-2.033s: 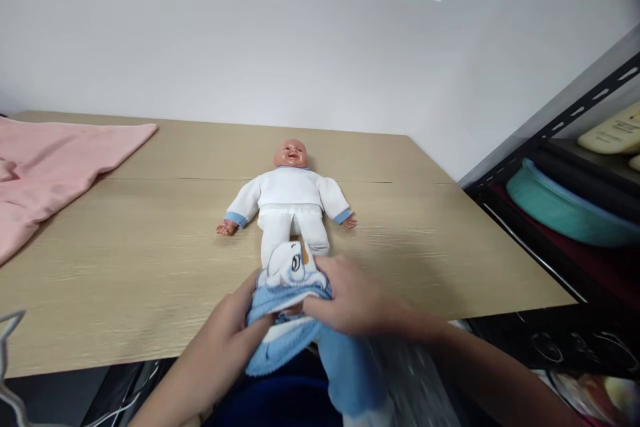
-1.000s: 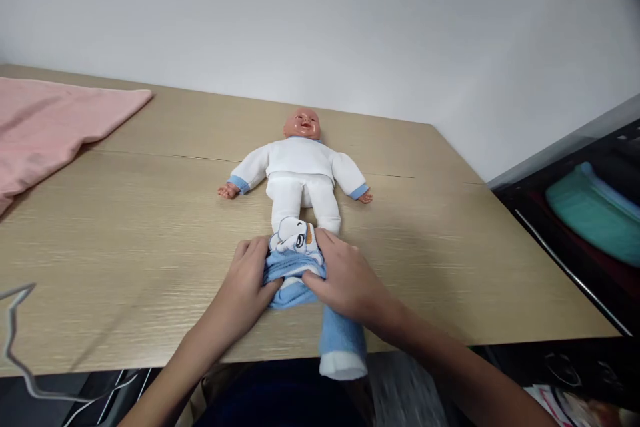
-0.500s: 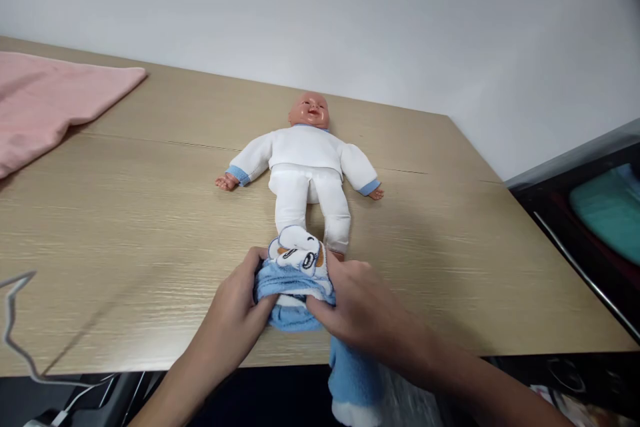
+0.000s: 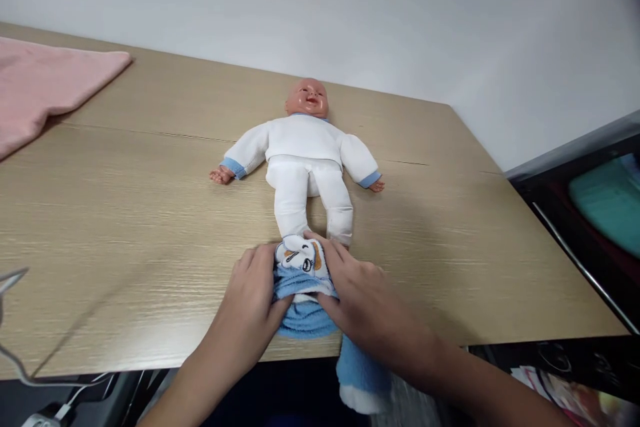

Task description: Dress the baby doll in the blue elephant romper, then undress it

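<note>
A baby doll [image 4: 306, 140] in a white top with blue cuffs lies on its back, head away from me. Bunched at the end of its left-of-view leg is a pair of blue fleece pants [image 4: 306, 320] with an embroidered white cartoon face. My left hand [image 4: 255, 287] grips the left edge of the bunched cloth, thumb inside the opening. On the opposite edge, my right hand [image 4: 350, 280] is closed in the same way. One blue leg with a white cuff hangs over the table's front edge. The doll's foot on the left is hidden by the cloth.
The doll lies on a wooden table [image 4: 150, 213] against a white wall. A pink blanket [image 4: 55, 80] is at the far left. A grey cable [image 4: 20, 363] loops at the near left corner. Beyond the right edge is a dark-framed case with green cloth [image 4: 607, 203].
Both hands have shifted slightly right with the bunched pants, closer around the doll's left-of-view foot. My right fingers now reach between the doll's legs. The whole view has tilted a little.
</note>
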Demonstrator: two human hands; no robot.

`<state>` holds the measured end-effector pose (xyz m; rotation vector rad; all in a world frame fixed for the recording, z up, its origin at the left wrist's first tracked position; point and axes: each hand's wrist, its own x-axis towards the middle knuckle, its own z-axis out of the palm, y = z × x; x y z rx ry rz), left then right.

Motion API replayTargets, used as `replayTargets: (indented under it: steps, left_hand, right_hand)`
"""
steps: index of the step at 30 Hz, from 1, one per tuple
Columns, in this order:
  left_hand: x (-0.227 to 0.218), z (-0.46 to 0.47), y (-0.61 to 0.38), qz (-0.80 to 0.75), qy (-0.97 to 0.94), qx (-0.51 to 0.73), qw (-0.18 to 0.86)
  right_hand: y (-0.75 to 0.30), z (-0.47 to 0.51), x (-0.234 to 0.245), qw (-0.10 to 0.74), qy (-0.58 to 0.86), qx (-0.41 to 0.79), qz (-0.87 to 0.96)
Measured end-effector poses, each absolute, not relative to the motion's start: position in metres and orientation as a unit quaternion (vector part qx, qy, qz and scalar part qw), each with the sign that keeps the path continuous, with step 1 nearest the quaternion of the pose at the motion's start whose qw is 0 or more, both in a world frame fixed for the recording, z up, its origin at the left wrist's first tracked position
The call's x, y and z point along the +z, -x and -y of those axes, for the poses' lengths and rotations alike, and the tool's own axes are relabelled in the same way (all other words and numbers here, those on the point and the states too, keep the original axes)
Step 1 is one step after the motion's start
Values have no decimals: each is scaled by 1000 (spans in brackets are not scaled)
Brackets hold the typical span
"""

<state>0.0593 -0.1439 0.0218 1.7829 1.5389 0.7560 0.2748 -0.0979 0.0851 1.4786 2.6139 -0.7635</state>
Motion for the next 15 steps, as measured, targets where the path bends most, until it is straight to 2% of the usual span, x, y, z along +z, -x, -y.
replayTargets:
  steps: [7, 15]
  left_hand:
    - [12, 146, -50, -553, -592, 371, 453]
    - [28, 122, -31, -547, -622, 363, 428]
  right_hand:
    - [-280, 90, 69, -112, -471, -343, -805]
    - [-280, 76, 64, -147, -424, -320, -834]
